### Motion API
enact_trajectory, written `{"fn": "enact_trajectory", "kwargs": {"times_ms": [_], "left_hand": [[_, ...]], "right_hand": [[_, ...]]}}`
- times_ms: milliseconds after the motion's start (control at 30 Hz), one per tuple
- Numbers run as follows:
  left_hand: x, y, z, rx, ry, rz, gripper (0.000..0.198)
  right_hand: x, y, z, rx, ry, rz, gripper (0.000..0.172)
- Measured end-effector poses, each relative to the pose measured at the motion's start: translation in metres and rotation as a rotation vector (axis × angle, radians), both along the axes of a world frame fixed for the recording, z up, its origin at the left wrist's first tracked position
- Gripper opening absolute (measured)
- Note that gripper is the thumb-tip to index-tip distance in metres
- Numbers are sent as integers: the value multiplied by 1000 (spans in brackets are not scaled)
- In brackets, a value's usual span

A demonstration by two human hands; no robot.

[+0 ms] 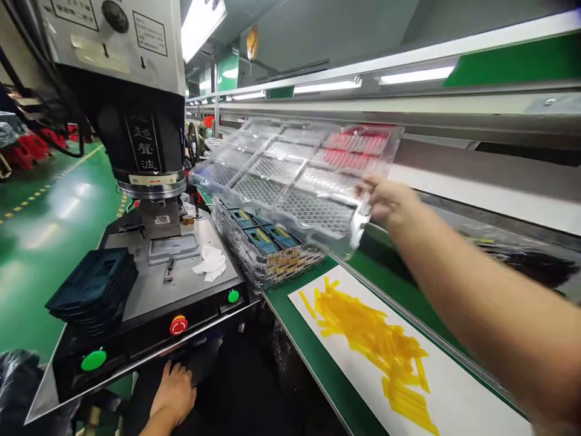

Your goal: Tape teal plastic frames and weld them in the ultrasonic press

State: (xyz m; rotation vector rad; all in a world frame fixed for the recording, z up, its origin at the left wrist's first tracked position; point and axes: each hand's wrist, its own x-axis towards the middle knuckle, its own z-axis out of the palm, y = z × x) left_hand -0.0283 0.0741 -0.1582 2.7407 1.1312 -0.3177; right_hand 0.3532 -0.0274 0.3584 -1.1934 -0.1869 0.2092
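Clear tray point(267, 188), one, compartmented: held tilted at twelve o'clock, above the tray stack point(254, 260) (whether the two touch, we cannot tell). Right hand point(385, 200), two o'clock: fingers grasping the tray's right end. Left hand point(175, 393), seven o'clock: resting over dark clothing, fingers loosely bent, nothing seen in them.

Progress, by our judgement: partial. Done: blue panels point(263, 241) bearing yellow bands lie in the stack's top layer. Left: loose yellow strips point(358, 321), heaped at five o'clock, and a pile of dark panels point(97, 284) at eight; we judge both unused.

Materials: tray of thin, glossy plastic, cells grid-textured; red shows at its far right corner, inside or behind we cannot tell. Strips flat, narrow, on a smooth white sheet point(458, 387). Dark panels rectangular, matte, the topmost windowed. Tissue point(211, 263), crumpled, white.
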Motion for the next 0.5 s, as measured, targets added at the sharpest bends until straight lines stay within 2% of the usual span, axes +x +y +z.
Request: {"fn": "enact_trajectory", "kwargs": {"times_ms": [67, 133, 233, 367, 500], "left_hand": [[2, 1, -3, -6, 3, 4, 55], [3, 1, -4, -12, -7, 12, 55], [5, 1, -3, -18, -16, 33, 52], [10, 1, -1, -32, -2, 47, 51], [14, 2, -3, -43, 14, 31, 54]], "right_hand": [[-6, 22, -35, -29, 46, 38, 19], [-6, 38, -66, -35, 110, 16, 19], [0, 55, -102, -23, 224, -28, 17], [0, 77, -133, -31, 290, -37, 17], [-5, 92, -152, -56, 327, 9, 16]]}}
